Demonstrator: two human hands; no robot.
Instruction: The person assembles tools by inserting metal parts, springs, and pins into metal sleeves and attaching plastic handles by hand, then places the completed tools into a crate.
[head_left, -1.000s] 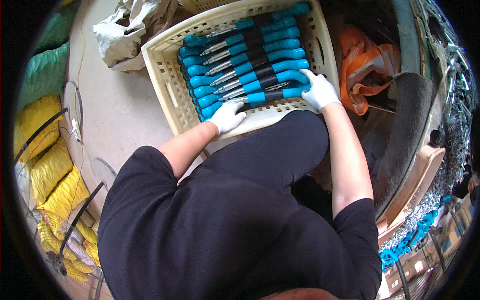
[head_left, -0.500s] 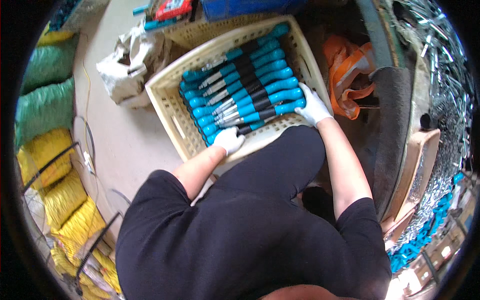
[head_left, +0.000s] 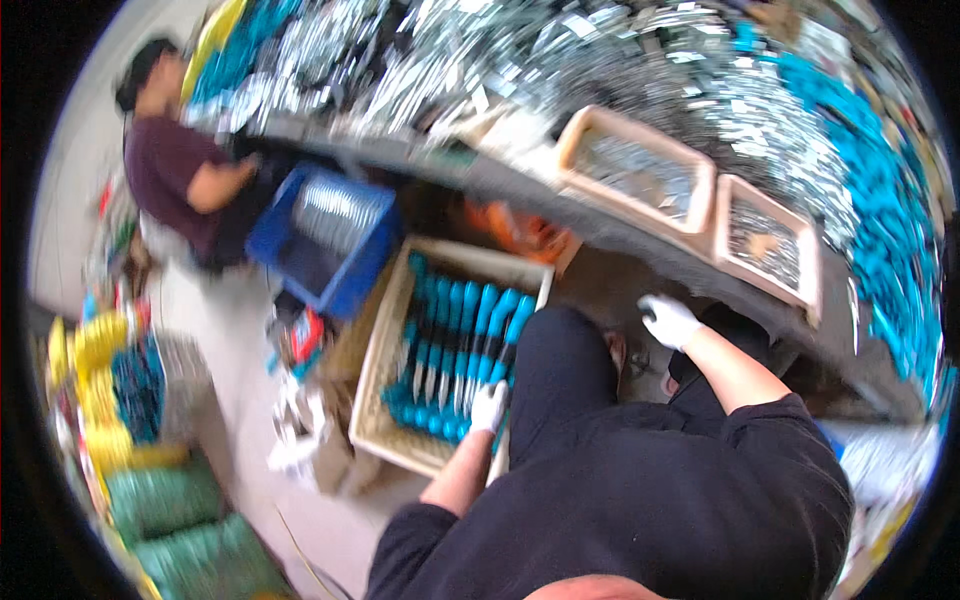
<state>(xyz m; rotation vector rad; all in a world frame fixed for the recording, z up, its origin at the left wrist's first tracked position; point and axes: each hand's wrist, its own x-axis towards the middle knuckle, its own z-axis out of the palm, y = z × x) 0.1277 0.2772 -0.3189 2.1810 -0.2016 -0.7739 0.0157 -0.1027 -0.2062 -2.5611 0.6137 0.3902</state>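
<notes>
A cream plastic crate (head_left: 381,350) stands in front of me, left of my knee. Inside lie several turquoise-handled tools (head_left: 466,316) in a tight row, with black bands and silvery metal middle parts; their exact kind is unclear. My left hand (head_left: 489,405), in a white glove, is on the near right end of this row, beside the crate's wall. Its fingers are blurred, so their grip does not show. My white-gloved right hand (head_left: 670,322) hangs well right of the crate, below the bench edge. Its fingers are loosely apart, and nothing shows in them.
A long bench (head_left: 620,240) crosses ahead, heaped with metal parts (head_left: 450,70) and turquoise handles (head_left: 890,230). Two shallow pinkish trays (head_left: 690,220) sit along its edge. A blue crate (head_left: 290,272) and a seated person (head_left: 180,170) are far left; green sacks (head_left: 165,500) lie near left.
My view has swung to the right, bringing the bench and the other person into sight. My right hand has left the crate's edge; my left hand remains at the tools.
</notes>
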